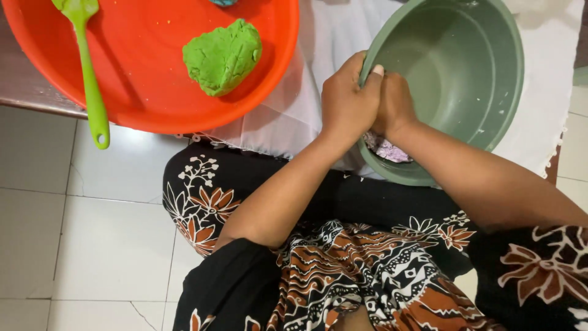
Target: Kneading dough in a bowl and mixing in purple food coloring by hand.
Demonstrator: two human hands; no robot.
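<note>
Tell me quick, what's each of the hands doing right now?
Left hand: closed, gripping the near rim of the sage-green round plastic basin.
Right hand: inside the basin by a pale purple lump; whether it grips cannot be told.

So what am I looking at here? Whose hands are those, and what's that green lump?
There is only one picture. It comes from a camera worn on a person's head, looking down, so the arms and patterned clothes you see belong to that person. No machine is here, just two bare hands. The left hand has a grip on the rim of a round grey-green plastic bowl. The right hand sits beside it at the same rim, above something pale purple that is too hidden to name. The bowl rests on a white cloth. To the left is a round orange plastic tray with a lump of green dough and a light green spatula.
</note>
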